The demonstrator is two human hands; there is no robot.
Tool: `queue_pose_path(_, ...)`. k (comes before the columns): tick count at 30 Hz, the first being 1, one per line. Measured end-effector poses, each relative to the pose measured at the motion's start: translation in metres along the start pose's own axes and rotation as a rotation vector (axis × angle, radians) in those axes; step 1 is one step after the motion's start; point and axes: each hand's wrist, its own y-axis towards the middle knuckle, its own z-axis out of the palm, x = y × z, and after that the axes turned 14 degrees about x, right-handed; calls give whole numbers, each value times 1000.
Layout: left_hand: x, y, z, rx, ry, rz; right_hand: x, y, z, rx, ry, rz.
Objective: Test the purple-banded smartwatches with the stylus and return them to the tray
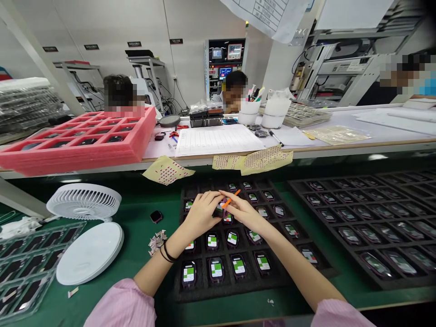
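Note:
Over a black foam tray [231,293], my left hand [203,211] is closed around a dark-framed smartwatch body [220,210], partly covered by my fingers. My right hand [242,211] pinches a thin orange stick [232,199] whose lower end meets or lies just over the watch. Below my hands, more watch bodies sit in the tray's compartments, several with green and white screens, such as one lit watch [238,265] in the front row.
To the right lies a second foam tray [357,265] of watches. At left are a white fan [85,202], clear plastic trays [32,309], a single watch [156,216] and small scraps [157,241]. The shelf above carries a pink foam tray [129,152]. Co-workers sit beyond.

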Motion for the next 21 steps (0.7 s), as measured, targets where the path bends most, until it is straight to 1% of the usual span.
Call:
queue_pose_path(3,0,0,-3,-79,-37,38,4,0,-4,24,54,-23)
queue_pose_path(7,-1,0,-9,-172,-184,65,10,0,-9,126,215,-18)
queue_pose_path(9,-1,0,-11,-182,-222,97,10,0,-9,151,292,-1)
queue_pose_path(12,-3,0,-13,-167,-269,134,8,0,-7,143,358,17)
queue_pose_path(17,-7,1,-13,-159,-366,163,7,0,-6,136,353,3)
queue_pose_path(21,-8,1,-13,-177,-377,182,11,-2,-6,140,322,-10)
